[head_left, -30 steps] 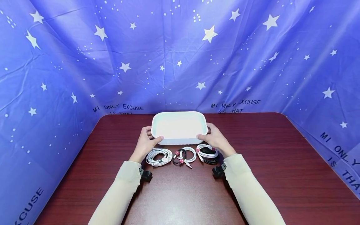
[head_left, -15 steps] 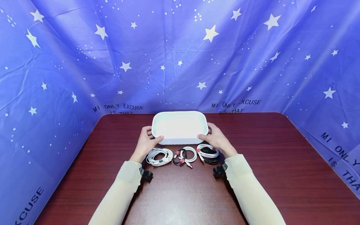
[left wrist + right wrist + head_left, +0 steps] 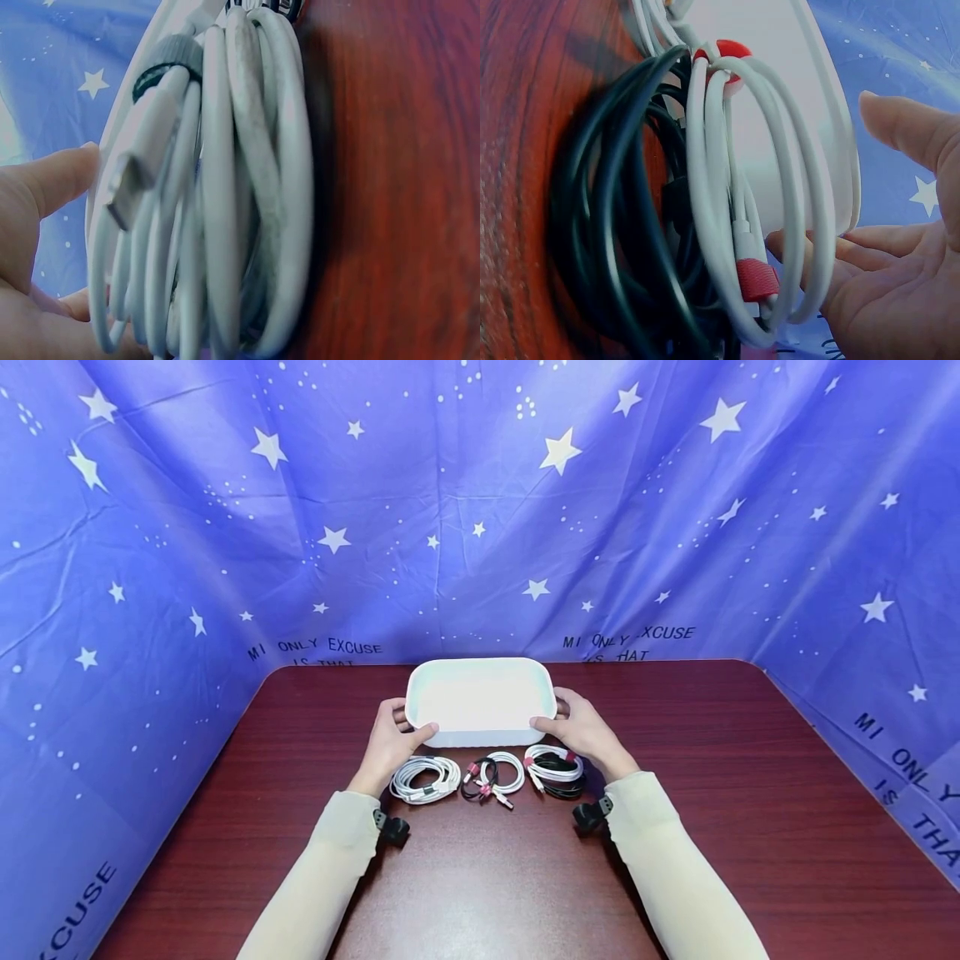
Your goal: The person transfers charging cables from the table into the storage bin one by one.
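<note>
A white rounded rectangular bin sits upright near the back of the table, its inside washed out by glare. My left hand holds its left end, thumb at the front rim, fingers partly hidden behind the side. At the right end, my right hand has its fingers by the wall; the right wrist view shows its thumb apart from the rim. In front of the bin lie a coiled white cable, a small black-and-white cable pair with red ties, and white and black coils at right.
The dark red wooden table extends around both forearms. A blue star-printed curtain hangs behind the table and along both sides. A black wrist camera sits at the left cuff, another wrist camera at the right.
The right hand has shifted slightly right, its thumb a little along the bin's front edge. The bin and left hand have moved barely to the right. The cables stay in place.
</note>
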### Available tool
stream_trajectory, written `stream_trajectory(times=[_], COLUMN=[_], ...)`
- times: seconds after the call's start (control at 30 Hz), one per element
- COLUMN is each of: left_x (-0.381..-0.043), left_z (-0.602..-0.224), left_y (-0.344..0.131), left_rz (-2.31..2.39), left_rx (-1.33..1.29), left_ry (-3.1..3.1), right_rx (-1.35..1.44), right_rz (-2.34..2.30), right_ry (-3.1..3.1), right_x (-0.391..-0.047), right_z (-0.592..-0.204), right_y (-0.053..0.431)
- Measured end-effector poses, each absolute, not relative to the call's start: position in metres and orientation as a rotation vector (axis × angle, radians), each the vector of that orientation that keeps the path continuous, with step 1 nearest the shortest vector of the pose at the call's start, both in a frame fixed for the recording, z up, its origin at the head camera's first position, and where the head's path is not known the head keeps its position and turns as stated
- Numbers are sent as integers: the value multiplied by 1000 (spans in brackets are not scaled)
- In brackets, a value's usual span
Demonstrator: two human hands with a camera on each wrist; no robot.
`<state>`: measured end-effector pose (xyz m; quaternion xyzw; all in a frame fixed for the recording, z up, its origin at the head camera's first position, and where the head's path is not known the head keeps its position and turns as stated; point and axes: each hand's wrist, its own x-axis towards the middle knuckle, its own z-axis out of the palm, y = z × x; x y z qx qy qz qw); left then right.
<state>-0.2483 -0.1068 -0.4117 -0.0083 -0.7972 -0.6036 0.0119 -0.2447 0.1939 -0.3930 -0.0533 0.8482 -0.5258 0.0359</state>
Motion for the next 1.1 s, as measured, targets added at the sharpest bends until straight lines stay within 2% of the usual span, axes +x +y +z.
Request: stream_trajectory(times=[0.3, 0.67, 1.1], left_x=[-248, -247, -247], left_z=[-412, -411, -412], left_y=[-107, -105, -105], left_rz=[-1876, -1889, -1880], left_rx=[-40, -39, 3], left_ry=[-2467, -2458, -2482], right_rx=[-193, -69, -182], right_rz=[-1645, -1546, -1389], right_ry=[2581, 2675, 2844], right_x=[-246, -242, -233], right_z=[-395, -385, -376], right_y=[195, 214, 231])
